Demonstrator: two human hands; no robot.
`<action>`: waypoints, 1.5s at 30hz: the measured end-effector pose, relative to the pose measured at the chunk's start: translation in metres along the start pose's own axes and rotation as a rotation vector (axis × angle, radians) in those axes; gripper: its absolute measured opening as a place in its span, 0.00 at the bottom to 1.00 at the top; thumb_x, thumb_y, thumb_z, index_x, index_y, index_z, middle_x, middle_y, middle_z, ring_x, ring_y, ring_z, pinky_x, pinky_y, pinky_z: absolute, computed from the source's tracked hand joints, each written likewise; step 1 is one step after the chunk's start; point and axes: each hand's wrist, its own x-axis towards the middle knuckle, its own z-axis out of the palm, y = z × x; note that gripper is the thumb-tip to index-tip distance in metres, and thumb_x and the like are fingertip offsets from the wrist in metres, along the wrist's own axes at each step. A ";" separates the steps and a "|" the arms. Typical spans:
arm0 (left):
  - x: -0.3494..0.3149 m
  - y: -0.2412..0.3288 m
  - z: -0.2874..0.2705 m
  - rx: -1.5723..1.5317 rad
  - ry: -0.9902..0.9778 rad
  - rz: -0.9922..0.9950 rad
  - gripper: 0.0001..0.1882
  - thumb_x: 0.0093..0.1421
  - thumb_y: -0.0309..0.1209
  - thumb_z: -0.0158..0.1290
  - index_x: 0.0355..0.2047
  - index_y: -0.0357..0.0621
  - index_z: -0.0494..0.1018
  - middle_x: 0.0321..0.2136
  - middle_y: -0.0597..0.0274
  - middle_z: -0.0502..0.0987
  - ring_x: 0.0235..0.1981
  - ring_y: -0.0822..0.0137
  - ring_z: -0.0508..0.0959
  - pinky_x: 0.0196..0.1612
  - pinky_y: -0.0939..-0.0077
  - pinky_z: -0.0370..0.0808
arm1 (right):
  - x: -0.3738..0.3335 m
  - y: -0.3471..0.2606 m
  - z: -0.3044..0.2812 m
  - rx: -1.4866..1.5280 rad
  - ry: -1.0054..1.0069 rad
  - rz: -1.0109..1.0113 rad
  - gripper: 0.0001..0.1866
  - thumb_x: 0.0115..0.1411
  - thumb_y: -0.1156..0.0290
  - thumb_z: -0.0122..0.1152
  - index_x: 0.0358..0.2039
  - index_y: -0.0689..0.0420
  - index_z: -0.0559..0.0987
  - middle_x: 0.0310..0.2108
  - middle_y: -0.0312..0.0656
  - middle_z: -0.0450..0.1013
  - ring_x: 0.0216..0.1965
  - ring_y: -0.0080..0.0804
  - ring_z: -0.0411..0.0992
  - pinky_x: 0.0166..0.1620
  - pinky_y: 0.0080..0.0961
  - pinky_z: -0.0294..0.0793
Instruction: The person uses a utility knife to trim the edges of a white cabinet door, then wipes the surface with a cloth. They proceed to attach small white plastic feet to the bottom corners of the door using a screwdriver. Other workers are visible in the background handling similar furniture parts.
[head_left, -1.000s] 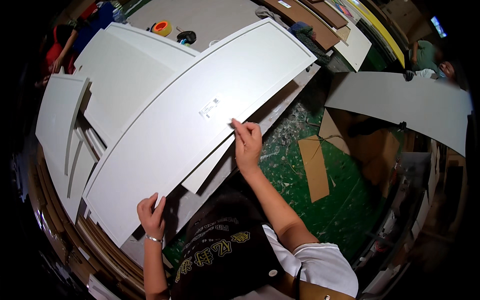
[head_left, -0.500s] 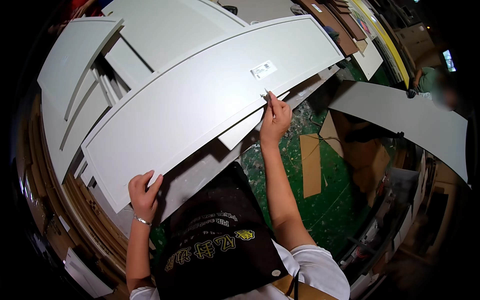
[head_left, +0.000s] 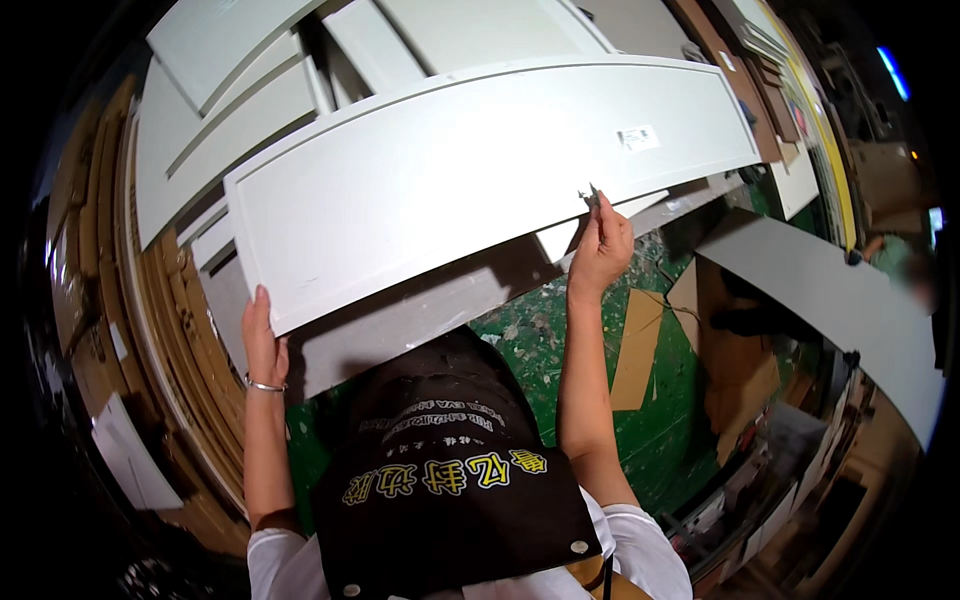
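Steadying the long white panel point(head_left: 480, 170) at its near left corner with the left hand point(head_left: 264, 345), with fingers touching the short edge there; cannot tell a firm grasp from a light brace, most of the inner side being hidden. Pinching a small dark piece point(head_left: 594, 192) between thumb and fingers of the right hand point(head_left: 602, 245), just by the panel's near long edge; too small to identify. Having moved the left hand from that long edge round to the corner within the last second, while keeping the right hand by the same edge. Viewing the panel more squarely now, no longer on a steep slant. Probably gaining better control of the panel's end, with the right fingers left to the work at the edge. Extending over the grey tabletop point(head_left: 345, 350) and a narrow white strip point(head_left: 562, 240), nearer than other white boards point(head_left: 250, 115); cannot tell resting from slightly raised. As for containers, can make out only brown-wrapped stacks point(head_left: 92, 240) at left, with contents hidden.
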 end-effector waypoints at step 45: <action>0.009 -0.022 0.006 -0.049 -0.816 -0.155 0.19 0.66 0.34 0.50 0.52 0.35 0.64 0.38 0.59 0.76 0.34 0.75 0.77 0.33 0.80 0.78 | -0.238 -0.197 -0.066 0.489 -0.431 0.702 0.14 0.58 0.80 0.61 0.46 0.62 0.75 0.33 0.33 0.69 0.31 0.16 0.64 0.35 0.13 0.65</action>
